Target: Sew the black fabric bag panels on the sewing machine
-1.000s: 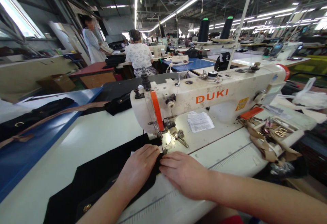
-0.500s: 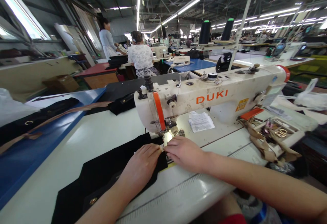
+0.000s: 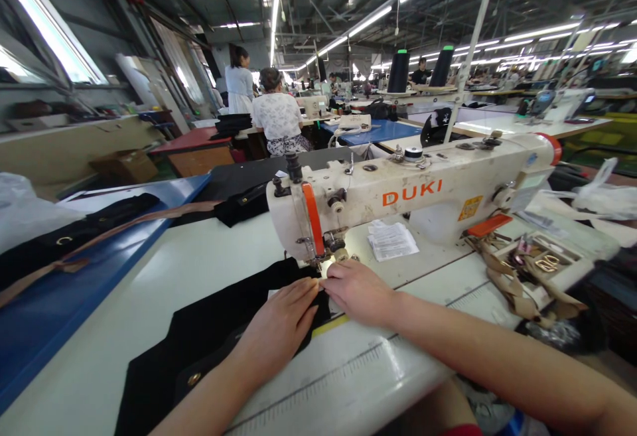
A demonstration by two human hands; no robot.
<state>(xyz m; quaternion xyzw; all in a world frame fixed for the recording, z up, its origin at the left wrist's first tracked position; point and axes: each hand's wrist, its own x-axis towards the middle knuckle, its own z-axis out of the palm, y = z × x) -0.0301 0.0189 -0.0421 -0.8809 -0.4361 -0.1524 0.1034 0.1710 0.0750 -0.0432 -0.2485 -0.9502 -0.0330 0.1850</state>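
Observation:
A black fabric panel (image 3: pixel 199 323) with a brass eyelet (image 3: pixel 194 379) lies on the sewing machine's pale bed, its far end under the needle area. My left hand (image 3: pixel 279 316) rests flat on this panel, fingers stretched toward the presser foot and thumb apart. Beside its knuckles, a bit of white (image 3: pixel 271 294) shows on the cloth. My right hand (image 3: pixel 358 290) is closed, fingers bent and tips pressed down right by the needle; what they pinch is hidden. The fingertips of both hands nearly meet. The white sewing machine (image 3: pixel 408 190) stands just beyond them.
Small printed labels (image 3: pixel 393 241) are stacked under the machine arm. To the right sits a tray (image 3: pixel 562 277) with metal rings and tan straps (image 3: pixel 502 270). A blue table (image 3: pixel 114 257) with black pieces borders the left. Two people (image 3: pixel 279 114) work farther back.
The black panel has shifted slightly away, toward the needle. My left hand has flattened, its thumb now spread from the fingers. My right fingers are more bent. The camera view has shifted slightly.

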